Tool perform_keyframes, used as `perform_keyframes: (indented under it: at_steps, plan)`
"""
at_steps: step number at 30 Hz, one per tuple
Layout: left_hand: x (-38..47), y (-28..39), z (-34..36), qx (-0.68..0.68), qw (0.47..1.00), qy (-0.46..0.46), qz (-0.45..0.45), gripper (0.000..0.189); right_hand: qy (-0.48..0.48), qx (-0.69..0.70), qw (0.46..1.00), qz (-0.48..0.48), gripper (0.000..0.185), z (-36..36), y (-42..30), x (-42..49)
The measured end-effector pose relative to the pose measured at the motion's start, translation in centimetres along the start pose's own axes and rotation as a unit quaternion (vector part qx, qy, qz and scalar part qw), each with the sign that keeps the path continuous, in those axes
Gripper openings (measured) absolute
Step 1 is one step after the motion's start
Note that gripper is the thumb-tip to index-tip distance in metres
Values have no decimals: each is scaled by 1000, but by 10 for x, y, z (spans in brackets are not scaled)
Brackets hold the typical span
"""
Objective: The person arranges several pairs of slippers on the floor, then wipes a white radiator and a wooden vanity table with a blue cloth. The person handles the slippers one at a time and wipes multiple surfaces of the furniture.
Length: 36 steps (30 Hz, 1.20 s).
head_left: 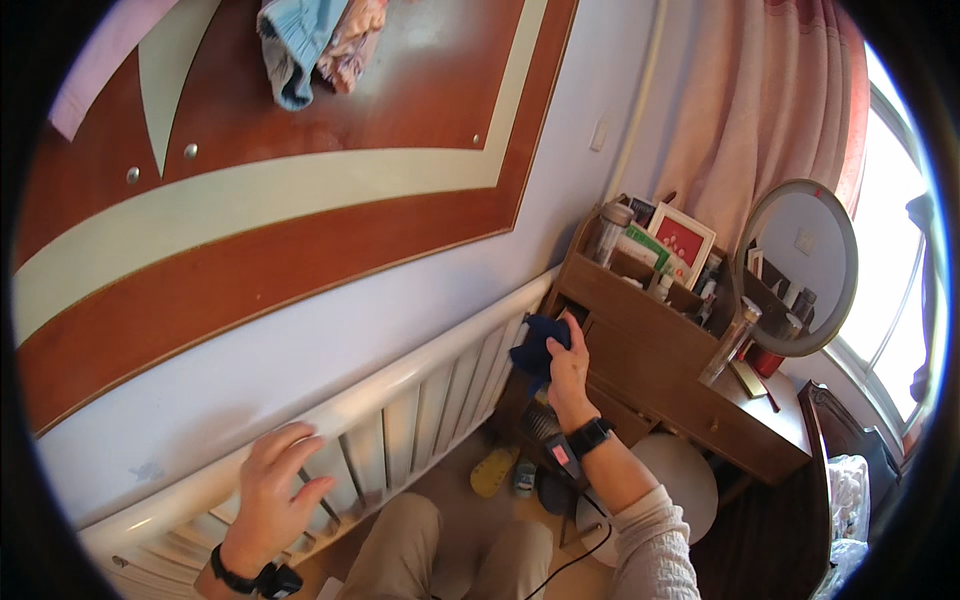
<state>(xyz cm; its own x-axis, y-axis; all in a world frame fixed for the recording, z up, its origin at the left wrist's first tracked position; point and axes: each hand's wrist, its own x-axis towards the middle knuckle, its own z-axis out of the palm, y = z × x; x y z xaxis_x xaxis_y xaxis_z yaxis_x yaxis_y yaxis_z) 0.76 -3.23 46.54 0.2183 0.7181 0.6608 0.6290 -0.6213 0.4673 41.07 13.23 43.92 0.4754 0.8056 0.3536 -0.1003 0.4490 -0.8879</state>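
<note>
A dark blue cloth is gripped in my right hand, at the far end of a white radiator beside a brown dressing table. My left hand is in front of the radiator's near part, fingers apart and holding nothing. Its fingertips overlap the top rail in the picture; whether they touch it I cannot tell. Bands with small devices are on both wrists.
On the dressing table stand a round mirror, a glass bottle and a framed picture. Below are a round stool, a yellow slipper and a black cable. Clothes hang before a wooden panel.
</note>
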Motion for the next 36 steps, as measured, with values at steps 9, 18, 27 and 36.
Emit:
perform_keyframes:
  at_steps: [9,18,27,36]
  plan:
    - [-34,-30,-42,235,971,21,40,44,-89,-552,810,-179,53,10,98,147]
    - [-35,-40,-35,223,974,-26,2,31,1,-606,786,-121,49,18,105,179]
    - [-35,-35,-38,202,979,-25,6,31,7,-567,793,-222,36,40,100,121]
    - [-45,-35,-41,177,983,-34,-16,40,-161,-262,923,-232,26,65,59,-48]
